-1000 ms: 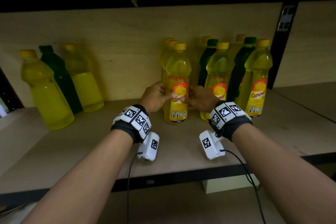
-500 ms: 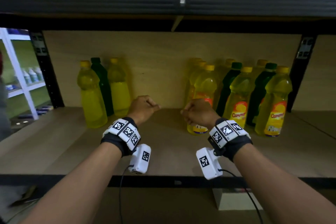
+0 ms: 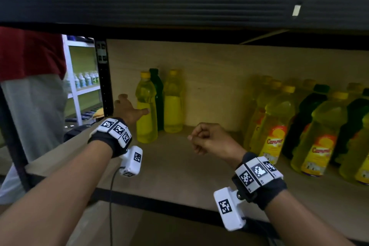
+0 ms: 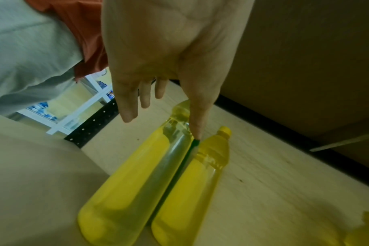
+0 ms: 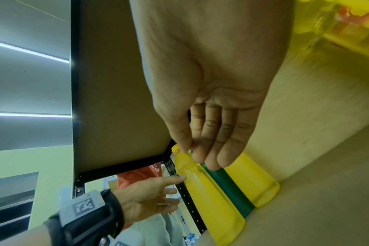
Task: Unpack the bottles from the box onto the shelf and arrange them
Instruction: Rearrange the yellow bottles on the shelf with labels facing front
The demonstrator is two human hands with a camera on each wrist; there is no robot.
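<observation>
Three unlabelled bottles stand at the left of the wooden shelf (image 3: 175, 168): a yellow bottle (image 3: 146, 120) in front, a green bottle (image 3: 158, 94) behind it and another yellow bottle (image 3: 173, 110) beside that. My left hand (image 3: 133, 104) is spread open right next to the front yellow bottle (image 4: 135, 181); I cannot tell whether it touches. My right hand (image 3: 194, 140) hovers mid-shelf, loosely curled and holding nothing, as the right wrist view (image 5: 198, 154) confirms. Several labelled yellow and green bottles (image 3: 275, 130) stand grouped at the right.
A person in a red shirt and grey trousers (image 3: 34, 94) stands just left of the shelf. A black upright post (image 3: 103, 86) marks the shelf's left end, and the black beam (image 3: 179, 10) of the upper shelf hangs low overhead. White shelving (image 3: 77, 90) stands behind.
Both hands have left the labelled bottle at the right. My left hand moved left to the unlabelled bottles and spread its fingers; my right hand followed to mid-shelf.
</observation>
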